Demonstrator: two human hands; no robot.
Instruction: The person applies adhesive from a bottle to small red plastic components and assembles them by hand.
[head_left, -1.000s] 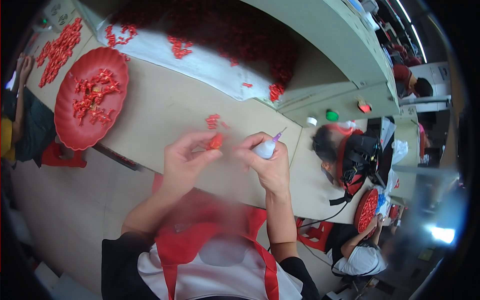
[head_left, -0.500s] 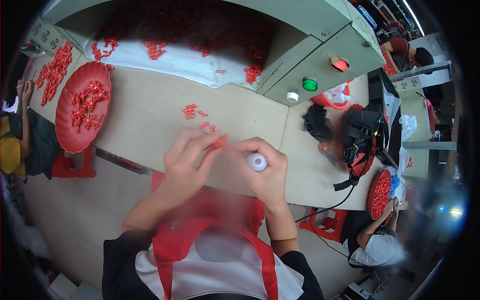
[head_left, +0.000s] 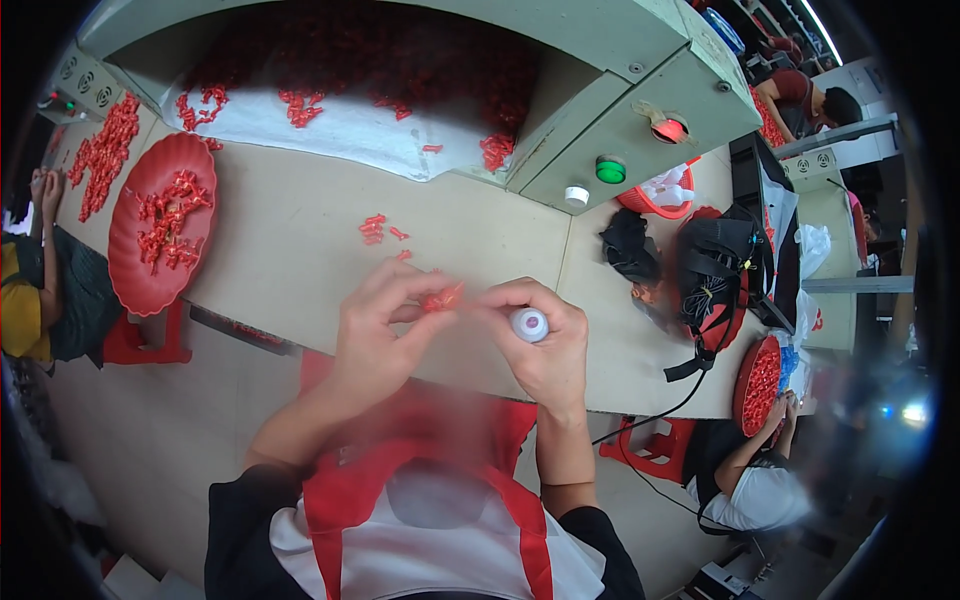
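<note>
My left hand [head_left: 385,310] pinches a small red plastic figure piece [head_left: 441,298] between thumb and fingers, above the near part of the table. My right hand [head_left: 540,345] is wrapped round a white bottle [head_left: 529,323], seen end on with a purplish centre. The right thumb and forefinger reach close to the red piece; blur hides whether they touch it or hold something small. Beyond my left hand lie a little cluster of red pieces [head_left: 373,228] and a few single red pieces [head_left: 399,233].
A scalloped red tray [head_left: 128,245] of red pieces stands at the left. A pale green machine [head_left: 620,120] with buttons spans the far side, red pieces on its white sheet [head_left: 330,137]. A black bag [head_left: 715,255] and red basket [head_left: 660,207] sit right. Co-workers sit on both sides.
The red piece in my left hand has turned and now lies more level. My right hand and the bottle have shifted slightly right. The view has moved a little.
</note>
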